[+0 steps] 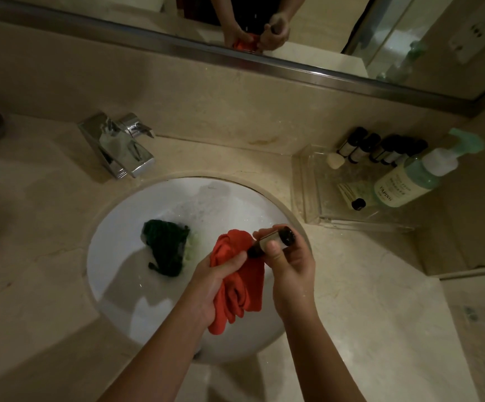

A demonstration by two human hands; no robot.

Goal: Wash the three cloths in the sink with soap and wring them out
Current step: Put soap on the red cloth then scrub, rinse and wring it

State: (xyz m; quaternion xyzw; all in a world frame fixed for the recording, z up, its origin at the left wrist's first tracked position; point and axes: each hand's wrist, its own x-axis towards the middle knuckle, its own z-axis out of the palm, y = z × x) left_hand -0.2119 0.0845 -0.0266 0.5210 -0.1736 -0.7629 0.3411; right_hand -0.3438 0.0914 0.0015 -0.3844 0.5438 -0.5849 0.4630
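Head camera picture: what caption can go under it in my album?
Left hand grips a crumpled red cloth over the white sink; right hand tips a small dark bottle onto it.

Single head-worn view: steep downward look, wide angle, close above sink [113, 227]; mirror [322, 39] crosses upper frame, tilted.

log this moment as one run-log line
step: soaping | left hand: grips red cloth | right hand: holds small bottle, tip at cloth | sink: dark green cloth
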